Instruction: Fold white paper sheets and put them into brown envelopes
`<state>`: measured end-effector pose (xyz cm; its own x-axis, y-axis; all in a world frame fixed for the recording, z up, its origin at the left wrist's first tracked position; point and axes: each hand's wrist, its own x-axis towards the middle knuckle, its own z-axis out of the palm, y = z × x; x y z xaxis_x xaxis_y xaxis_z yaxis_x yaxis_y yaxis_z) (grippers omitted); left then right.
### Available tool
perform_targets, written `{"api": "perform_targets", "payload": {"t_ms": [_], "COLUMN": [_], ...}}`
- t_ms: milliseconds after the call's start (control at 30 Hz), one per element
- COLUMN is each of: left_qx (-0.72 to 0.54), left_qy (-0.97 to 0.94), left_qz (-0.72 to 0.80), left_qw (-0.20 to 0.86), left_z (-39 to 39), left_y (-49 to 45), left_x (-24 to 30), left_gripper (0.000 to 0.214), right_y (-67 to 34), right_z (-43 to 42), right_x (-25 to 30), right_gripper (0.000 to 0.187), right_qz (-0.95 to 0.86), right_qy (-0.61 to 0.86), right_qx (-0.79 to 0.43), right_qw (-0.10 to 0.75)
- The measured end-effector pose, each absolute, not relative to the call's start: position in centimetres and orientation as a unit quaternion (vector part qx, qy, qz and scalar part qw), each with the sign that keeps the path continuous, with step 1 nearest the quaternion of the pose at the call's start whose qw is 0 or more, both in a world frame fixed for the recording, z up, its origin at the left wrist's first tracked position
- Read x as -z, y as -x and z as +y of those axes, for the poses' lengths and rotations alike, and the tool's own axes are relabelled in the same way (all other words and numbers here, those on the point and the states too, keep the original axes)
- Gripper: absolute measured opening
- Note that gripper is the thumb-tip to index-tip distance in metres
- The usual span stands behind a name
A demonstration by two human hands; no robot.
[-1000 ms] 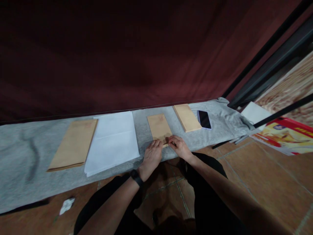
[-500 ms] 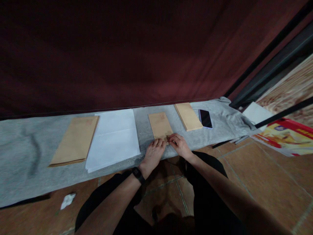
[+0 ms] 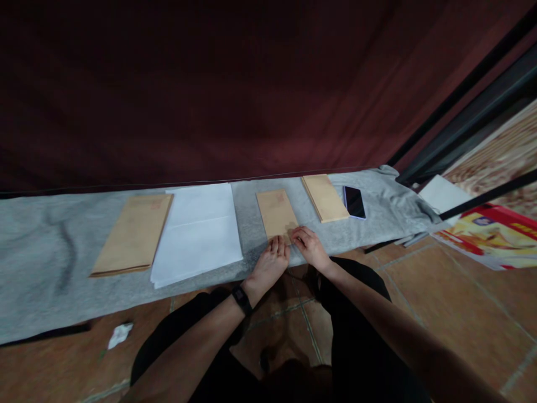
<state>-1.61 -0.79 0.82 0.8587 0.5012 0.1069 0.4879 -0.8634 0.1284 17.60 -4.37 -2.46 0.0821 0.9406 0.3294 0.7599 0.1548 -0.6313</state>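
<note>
A small brown envelope [image 3: 276, 211] lies on the grey cloth [image 3: 50, 291] right in front of me. Both hands rest on its near end. My left hand [image 3: 272, 261], with a black wristband, lies flat with fingers stretched onto the near left corner. My right hand [image 3: 307, 245] presses its curled fingertips on the near right corner. The near edge of the envelope is hidden under my fingers.
To the right lie a stack of small brown envelopes [image 3: 324, 197] and a black phone [image 3: 354, 201]. To the left are white sheets [image 3: 198, 232] and a large brown envelope [image 3: 135, 234]. A crumpled paper scrap [image 3: 119, 335] lies on the tiled floor. A dark red curtain hangs behind.
The view has shifted slightly. Both hands stay on the envelope's near end, with the left hand now drawn closer to the right.
</note>
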Motion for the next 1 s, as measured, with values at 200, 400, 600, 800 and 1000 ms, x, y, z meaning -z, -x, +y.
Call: {"api": "perform_targets", "payload": {"t_ms": [200, 400, 600, 800, 1000], "left_qx": [-0.075, -0.065, -0.041, -0.034, -0.037], "left_qy": [-0.961, -0.966, -0.964, -0.961, -0.961], "left_qz": [0.258, 0.248, 0.240, 0.238, 0.252], "left_qw": [0.056, 0.026, -0.102, -0.134, -0.108], "left_z": [-0.9, -1.2, -1.7, -1.9, -2.1], "left_y": [1.7, 1.8, 1.5, 1.5, 1.6], "left_x": [-0.3, -0.9, -1.7, -2.1, -1.9], "left_gripper": [0.056, 0.055, 0.049, 0.048, 0.048], "right_y": [-16.9, -14.9, -13.9, -13.8, -14.3], "right_z": [-4.9, -7.4, -9.1, -9.3, -9.4], "right_x": [2.2, 1.6, 1.6, 1.7, 1.6], "right_gripper": [0.022, 0.038, 0.051, 0.052, 0.049], "right_qz": [-0.657, -0.704, -0.737, -0.739, -0.719], "right_qy": [0.655, 0.635, 0.635, 0.648, 0.669], "right_qx": [-0.112, -0.088, -0.043, 0.006, 0.016], "right_qw": [0.356, 0.305, 0.228, 0.187, 0.187]}}
